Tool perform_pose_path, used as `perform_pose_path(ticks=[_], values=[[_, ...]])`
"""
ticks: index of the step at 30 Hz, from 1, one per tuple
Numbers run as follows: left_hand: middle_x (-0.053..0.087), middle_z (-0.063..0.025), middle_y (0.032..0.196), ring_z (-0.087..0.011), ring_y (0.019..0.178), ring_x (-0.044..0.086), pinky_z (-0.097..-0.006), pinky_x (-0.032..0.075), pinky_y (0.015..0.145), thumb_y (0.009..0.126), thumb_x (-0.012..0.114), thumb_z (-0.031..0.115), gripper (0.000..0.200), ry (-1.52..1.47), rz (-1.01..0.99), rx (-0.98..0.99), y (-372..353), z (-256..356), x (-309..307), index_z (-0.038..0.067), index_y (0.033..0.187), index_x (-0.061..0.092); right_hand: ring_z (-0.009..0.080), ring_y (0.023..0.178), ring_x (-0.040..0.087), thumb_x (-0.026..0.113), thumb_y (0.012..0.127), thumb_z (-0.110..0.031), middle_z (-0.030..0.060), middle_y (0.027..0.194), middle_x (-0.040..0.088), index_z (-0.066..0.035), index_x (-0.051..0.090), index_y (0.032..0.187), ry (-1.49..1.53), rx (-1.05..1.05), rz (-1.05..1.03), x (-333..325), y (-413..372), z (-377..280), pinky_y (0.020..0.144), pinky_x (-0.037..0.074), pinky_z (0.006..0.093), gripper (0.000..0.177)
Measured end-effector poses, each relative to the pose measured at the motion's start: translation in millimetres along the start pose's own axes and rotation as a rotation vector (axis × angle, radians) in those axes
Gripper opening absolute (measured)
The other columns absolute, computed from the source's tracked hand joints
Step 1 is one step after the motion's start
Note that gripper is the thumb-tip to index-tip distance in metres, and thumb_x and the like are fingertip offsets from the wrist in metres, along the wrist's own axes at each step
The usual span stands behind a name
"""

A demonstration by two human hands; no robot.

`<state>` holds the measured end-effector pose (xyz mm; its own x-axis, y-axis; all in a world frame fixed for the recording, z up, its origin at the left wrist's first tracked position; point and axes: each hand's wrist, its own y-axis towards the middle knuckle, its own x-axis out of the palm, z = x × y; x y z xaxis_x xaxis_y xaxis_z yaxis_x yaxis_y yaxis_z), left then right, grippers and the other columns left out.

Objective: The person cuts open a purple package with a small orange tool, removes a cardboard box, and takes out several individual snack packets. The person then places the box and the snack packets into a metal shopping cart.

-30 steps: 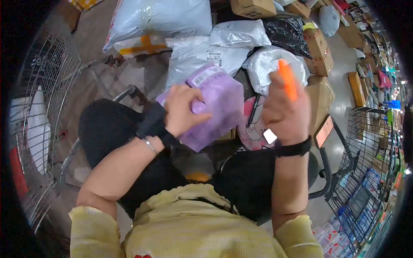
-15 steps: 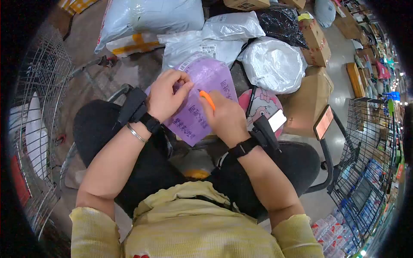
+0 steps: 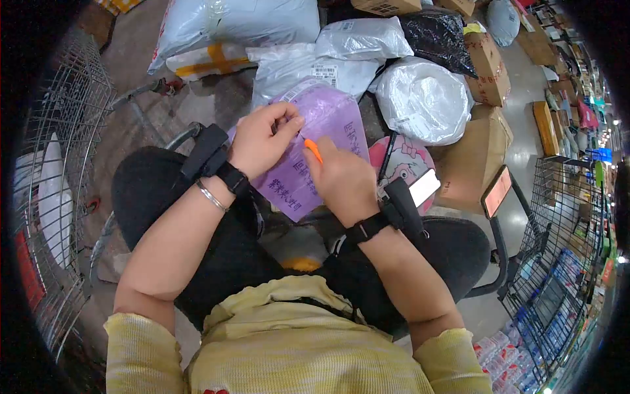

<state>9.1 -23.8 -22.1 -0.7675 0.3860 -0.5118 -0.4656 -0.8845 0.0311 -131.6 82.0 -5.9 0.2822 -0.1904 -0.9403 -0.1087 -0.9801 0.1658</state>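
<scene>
A purple plastic mailer (image 3: 333, 118) with dark printed characters lies tilted above my lap. My left hand (image 3: 261, 139) rests on its upper left part, fingers curled and pinched together; what they grip, if anything, is too small to tell. My right hand (image 3: 344, 180) is closed around an orange tool (image 3: 313, 150), whose tip points at the mailer just right of my left fingertips. Behind the mailer is a pale plastic parcel (image 3: 282, 71) with a white label.
A round silver-wrapped parcel (image 3: 425, 100) and an open cardboard box (image 3: 474, 161) stand to the right. Two phones (image 3: 424, 188) (image 3: 497, 192) sit near my right knee. Wire carts (image 3: 65, 151) (image 3: 554, 262) flank both sides. A large white sack (image 3: 236, 26) lies at the back.
The view has shifted slightly, and the mailer has turned a little. Both hands remain at it, with the orange tool still in my right hand.
</scene>
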Motion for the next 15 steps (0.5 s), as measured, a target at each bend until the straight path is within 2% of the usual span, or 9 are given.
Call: perform_pose_path(ticks=[7, 11, 15], values=[[0.06, -0.0054, 0.068, -0.0225, 0.066, 0.058, -0.035, 0.046, 0.062, 0.085, 0.067, 0.025, 0.014, 0.095, 0.014, 0.079, -1, 5, -1, 0.012, 0.092, 0.067, 0.0313, 0.046, 0.06, 0.057, 0.093, -0.034, 0.0118, 0.055, 0.06, -0.011, 0.055, 0.083, -0.095, 0.057, -0.076, -2, -4, -5, 0.042, 0.047, 0.043, 0.025], [0.061, -0.0058, 0.069, -0.0224, 0.065, 0.058, -0.0346, 0.046, 0.062, 0.085, 0.067, 0.024, 0.013, 0.153, 0.054, 0.123, 0, 6, -2, 0.012, 0.092, 0.067, 0.0306, 0.045, 0.06, 0.056, 0.094, -0.036, 0.0112, 0.056, 0.061, -0.012, 0.055, 0.085, -0.03, 0.078, -0.059, 5, -12, 0, 0.041, 0.047, 0.0431, 0.025], [0.061, -0.0057, 0.068, -0.0221, 0.064, 0.058, -0.0341, 0.046, 0.061, 0.085, 0.068, 0.025, 0.016, 0.109, 0.053, 0.08, 4, 0, -1, 0.011, 0.091, 0.066, 0.0324, 0.049, 0.061, 0.057, 0.093, -0.037, 0.0124, 0.058, 0.062, -0.013, 0.056, 0.09, -0.083, 0.107, -0.171, 12, -21, 6, 0.044, 0.047, 0.0449, 0.024]])
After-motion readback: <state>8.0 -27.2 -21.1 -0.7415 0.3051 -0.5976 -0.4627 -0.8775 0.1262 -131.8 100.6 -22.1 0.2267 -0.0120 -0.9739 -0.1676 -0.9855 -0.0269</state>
